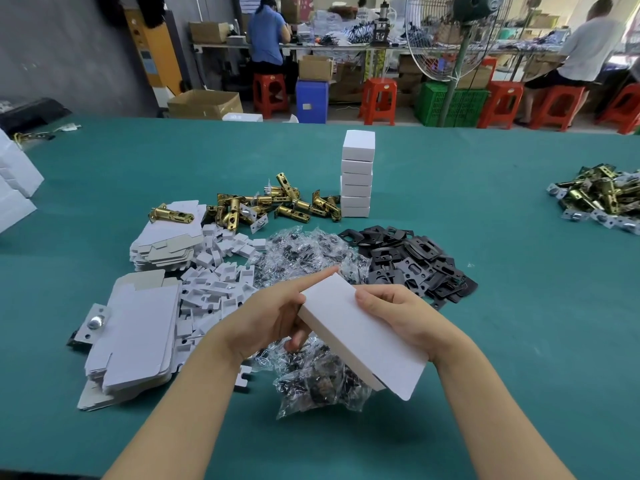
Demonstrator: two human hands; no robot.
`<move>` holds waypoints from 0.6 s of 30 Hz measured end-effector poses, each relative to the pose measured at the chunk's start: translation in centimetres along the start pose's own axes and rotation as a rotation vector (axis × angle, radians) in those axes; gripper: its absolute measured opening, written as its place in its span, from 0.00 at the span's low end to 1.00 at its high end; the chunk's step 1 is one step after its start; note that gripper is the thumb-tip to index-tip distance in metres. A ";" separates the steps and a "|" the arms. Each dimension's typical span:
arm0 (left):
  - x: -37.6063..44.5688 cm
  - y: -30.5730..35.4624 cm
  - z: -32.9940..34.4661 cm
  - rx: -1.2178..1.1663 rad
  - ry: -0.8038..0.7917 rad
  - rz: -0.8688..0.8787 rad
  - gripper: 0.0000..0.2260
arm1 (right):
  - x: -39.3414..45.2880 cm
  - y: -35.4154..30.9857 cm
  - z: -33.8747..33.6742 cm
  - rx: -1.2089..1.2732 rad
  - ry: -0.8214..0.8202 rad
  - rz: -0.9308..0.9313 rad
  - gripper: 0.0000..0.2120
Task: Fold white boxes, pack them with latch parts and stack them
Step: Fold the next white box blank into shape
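I hold a folded white box (360, 336) tilted above the green table (502, 306). My left hand (273, 313) grips its far left end, forefinger stretched along the top edge. My right hand (398, 313) clasps its right side, thumb on the top face. The near flap hangs slightly open. A stack of several closed white boxes (357, 174) stands further back. Brass latch bolts (277, 202) lie left of that stack. Flat box blanks (138, 337) are piled at the left, with another pile of blanks (169, 237) behind them.
Bagged screws (304, 254) and black strike plates (412, 261) lie just beyond my hands; more bags (318, 382) lie under the box. White card inserts (221, 271) are scattered mid-left. Another latch heap (602, 199) sits far right. Two people work at benches behind.
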State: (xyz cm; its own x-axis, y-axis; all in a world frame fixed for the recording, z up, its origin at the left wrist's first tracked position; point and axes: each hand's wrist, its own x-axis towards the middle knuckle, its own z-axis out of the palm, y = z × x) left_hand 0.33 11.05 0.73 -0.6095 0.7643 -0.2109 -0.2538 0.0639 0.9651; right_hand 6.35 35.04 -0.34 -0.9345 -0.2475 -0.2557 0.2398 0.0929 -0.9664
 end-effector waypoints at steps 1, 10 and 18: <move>0.0 0.0 0.0 0.007 0.006 -0.002 0.27 | 0.0 0.0 0.0 -0.006 -0.001 0.001 0.23; 0.2 -0.1 0.1 0.088 0.062 -0.011 0.29 | -0.3 -0.6 0.5 -0.046 0.014 0.009 0.18; 0.4 -0.1 0.6 0.233 0.167 0.023 0.21 | -0.2 -1.2 0.7 -0.055 0.028 0.019 0.19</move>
State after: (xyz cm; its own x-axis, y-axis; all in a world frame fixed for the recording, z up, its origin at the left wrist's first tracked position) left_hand 0.56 11.69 0.64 -0.7333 0.6520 -0.1930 -0.0714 0.2084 0.9754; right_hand 6.50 34.28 0.82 -0.9370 -0.2183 -0.2725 0.2435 0.1507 -0.9581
